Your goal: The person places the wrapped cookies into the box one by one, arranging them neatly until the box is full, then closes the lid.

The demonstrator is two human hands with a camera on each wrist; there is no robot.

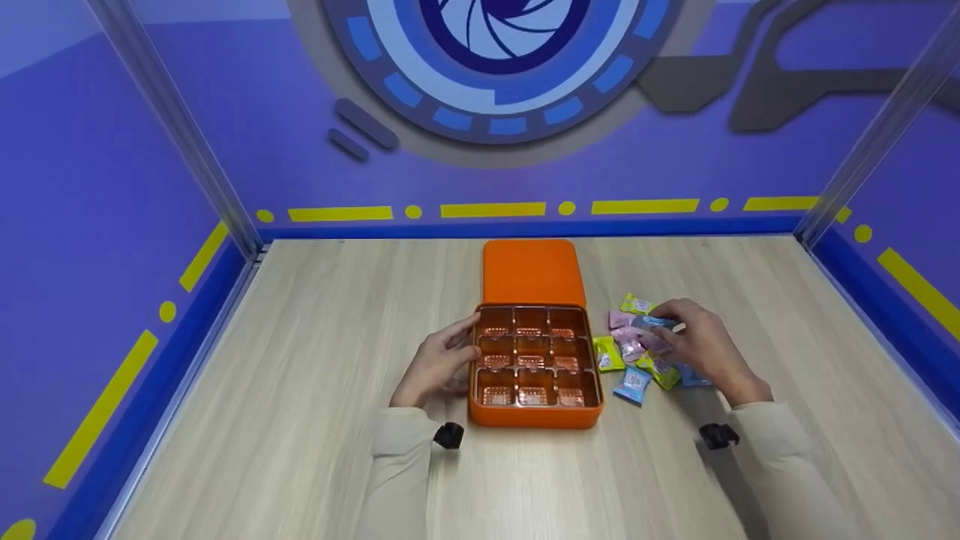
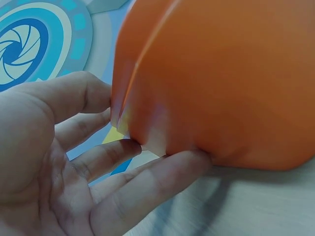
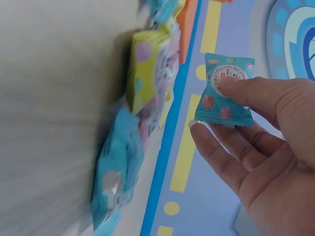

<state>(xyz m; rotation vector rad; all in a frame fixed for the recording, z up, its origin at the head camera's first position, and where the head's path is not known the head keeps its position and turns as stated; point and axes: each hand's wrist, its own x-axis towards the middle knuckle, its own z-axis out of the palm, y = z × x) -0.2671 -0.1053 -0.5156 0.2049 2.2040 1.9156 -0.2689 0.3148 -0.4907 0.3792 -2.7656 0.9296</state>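
Candy (image 3: 221, 104), blue wrapper, is up in the R hand (image 3: 275, 142), by the pile (image 1: 628, 346) just right of the orange box (image 1: 536, 417). R hand pinches it, thumb on the round label, fingers behind. Good grip IMO: the thumb's on the body, not the crimped ends, so it shouldn't twist much. Best to squeeze only enough to stop a slip, b/c the wrapper's prob slick, and lift straight clear so neighbours (pink, yellow, blue) don't get dragged or knocked vs the box. L hand (image 1: 439, 365) is spread, fingertips on the box's left wall; light pressure should do to steady it, w/o tipping. Fingertips ought to stay off the tray (image 1: 532, 367), a 9-compartment insert that looks like thin see-thru plastic. Lid (image 1: 532, 271) lies right behind the box; can't tell if it's hinged. Surface: table (image 1: 315, 375), pale wood grain, looks smooth, so the box could slide if pushed. Room: a booth w/ blue-purple walls (image 1: 202, 112), yellow dashes & dots low down, metal posts (image 1: 172, 127) at the corners, and a big round shutter pic (image 1: 502, 97) on the back panel, approx behind the lid.
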